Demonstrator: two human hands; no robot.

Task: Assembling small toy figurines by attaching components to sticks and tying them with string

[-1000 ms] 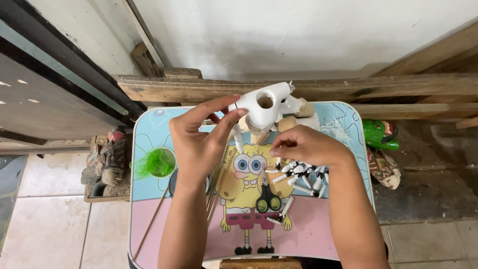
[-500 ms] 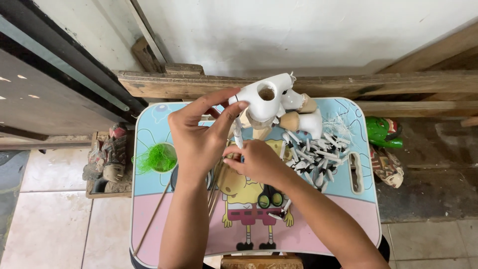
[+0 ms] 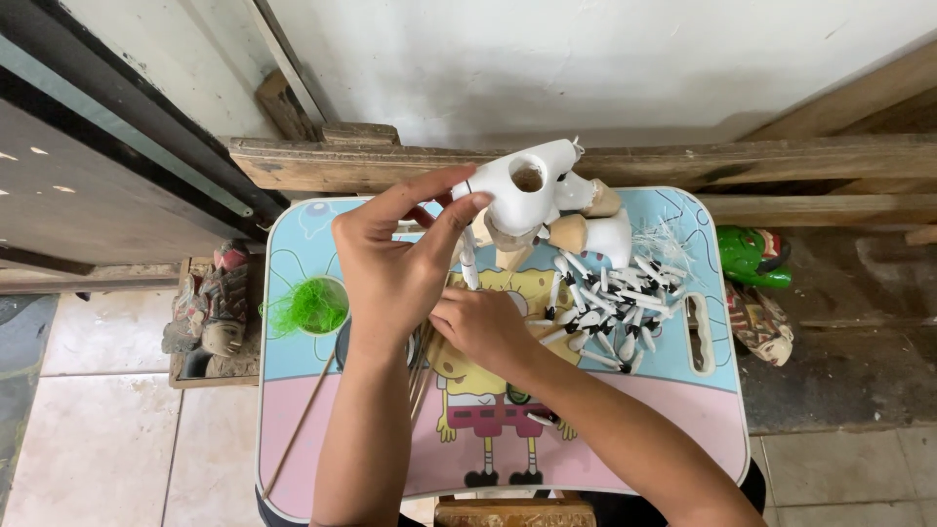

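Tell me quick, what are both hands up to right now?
Left hand fingers pinch white carved mask, held above cartoon table. Right hand low beside it, fingers on thin sticks. Heap of black-tipped white feathers close by.

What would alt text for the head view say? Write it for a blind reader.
A person's left hand holds up a white carved mask over a cartoon-printed lap table. The right hand rests below it, beside a pile of white, black-tipped pieces and green fibre.

A white carved piece (image 3: 522,190) with a round hole, held tilted above the small table.
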